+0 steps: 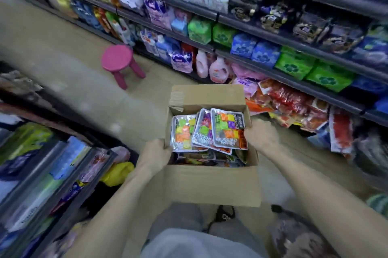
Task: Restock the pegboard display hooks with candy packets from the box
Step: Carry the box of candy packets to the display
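Observation:
An open cardboard box (212, 182) is held in front of me, above the aisle floor. Inside lie several silver candy packets (227, 129) printed with coloured cubes, fanned on top of other packets. My left hand (154, 156) grips the box's left wall, fingers curled over its rim. My right hand (261, 135) grips the right wall near the far corner. No pegboard hooks are visible.
Shelves of packaged goods (294, 64) run along the right, with red snack bags (294, 100) low beside the box. A pink stool (118, 59) stands on the floor ahead left. More shelving (42, 163) lines the left. The view is motion-blurred.

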The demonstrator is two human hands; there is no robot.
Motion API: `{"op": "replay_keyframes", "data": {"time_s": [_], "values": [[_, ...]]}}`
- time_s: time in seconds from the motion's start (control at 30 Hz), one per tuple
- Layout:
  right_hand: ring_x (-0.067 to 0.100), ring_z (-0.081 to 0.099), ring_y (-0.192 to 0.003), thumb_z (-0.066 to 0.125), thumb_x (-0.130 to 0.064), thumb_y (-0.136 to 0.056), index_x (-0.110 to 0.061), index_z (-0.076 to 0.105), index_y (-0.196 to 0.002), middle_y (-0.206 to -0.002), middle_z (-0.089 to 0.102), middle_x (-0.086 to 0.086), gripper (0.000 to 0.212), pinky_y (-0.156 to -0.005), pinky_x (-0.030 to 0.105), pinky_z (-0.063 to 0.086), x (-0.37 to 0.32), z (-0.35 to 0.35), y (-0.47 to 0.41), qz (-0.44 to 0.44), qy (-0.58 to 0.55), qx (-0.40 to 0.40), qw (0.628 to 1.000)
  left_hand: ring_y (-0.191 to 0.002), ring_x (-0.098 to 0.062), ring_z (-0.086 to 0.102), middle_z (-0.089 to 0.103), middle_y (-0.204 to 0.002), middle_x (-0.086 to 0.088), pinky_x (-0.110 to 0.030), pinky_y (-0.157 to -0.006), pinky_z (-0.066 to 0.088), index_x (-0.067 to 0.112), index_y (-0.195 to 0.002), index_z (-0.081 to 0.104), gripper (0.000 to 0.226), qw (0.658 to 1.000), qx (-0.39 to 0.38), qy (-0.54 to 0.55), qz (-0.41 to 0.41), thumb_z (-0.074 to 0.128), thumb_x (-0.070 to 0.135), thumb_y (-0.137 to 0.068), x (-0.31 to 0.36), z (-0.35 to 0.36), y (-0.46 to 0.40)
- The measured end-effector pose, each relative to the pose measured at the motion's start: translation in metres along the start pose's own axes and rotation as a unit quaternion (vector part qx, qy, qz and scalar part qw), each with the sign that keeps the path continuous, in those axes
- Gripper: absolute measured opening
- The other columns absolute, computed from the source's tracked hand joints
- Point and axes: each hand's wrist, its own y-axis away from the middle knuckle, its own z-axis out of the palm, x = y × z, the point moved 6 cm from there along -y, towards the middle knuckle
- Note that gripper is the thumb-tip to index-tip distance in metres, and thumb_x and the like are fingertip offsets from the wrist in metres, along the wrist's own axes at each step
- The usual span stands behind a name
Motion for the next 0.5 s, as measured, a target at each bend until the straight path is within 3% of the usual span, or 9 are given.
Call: {"op": "replay_keyframes", "data": {"time_s": [0.1,0.2,0.33,0.5], "values": [[0.041,0.066,-0.103,0.052,-0.015,-0.094,-0.008,0.066,-0.096,-0.115,0.071,0.025,0.016,-0.073,0.033,0.044,-0.045,-0.027,-0.056,-0.046,0.045,-0.008,0.998,-0.106,-0.044,0.064,0.072,-0.112,-0.027,-0.039,-0.079,0.046,0.000,-0.103,0.071,0.026,0.999,0.010,0.025,-0.041,0.056,0.021,-0.101,0.012,-0.017,-0.040],[0.041,0.066,-0.107,0.051,-0.016,-0.094,-0.002,0.069,-0.107,-0.117,0.070,0.026,0.026,-0.085,0.039,0.052,-0.092,-0.041,-0.118,-0.081,0.074,-0.019,0.994,-0.106,-0.044,0.064,0.072,-0.113,-0.026,-0.035,-0.072,0.038,0.001,-0.101,0.071,0.026,0.997,0.021,0.047,-0.066,0.056,0.022,-0.102,0.015,-0.035,-0.088],[0.041,0.065,-0.102,0.049,-0.015,-0.091,-0.003,0.069,-0.103,-0.113,0.071,0.025,0.026,-0.078,0.037,0.049,-0.162,-0.056,-0.190,-0.114,0.094,-0.031,0.989,-0.103,-0.045,0.063,0.072,-0.109,-0.028,-0.035,-0.069,0.035,0.002,-0.090,0.066,0.025,0.993,0.027,0.076,-0.088,0.055,0.021,-0.102,0.019,-0.072,-0.155],[0.042,0.066,-0.103,0.048,-0.019,-0.092,-0.005,0.069,-0.113,-0.115,0.071,0.025,0.032,-0.084,0.041,0.052,-0.267,-0.081,-0.265,-0.165,0.127,-0.031,0.978,-0.094,-0.043,0.064,0.072,-0.099,-0.025,-0.034,-0.066,0.036,0.010,-0.077,0.056,0.025,0.984,0.054,0.102,-0.134,0.055,0.018,-0.101,0.021,-0.140,-0.216]]}}
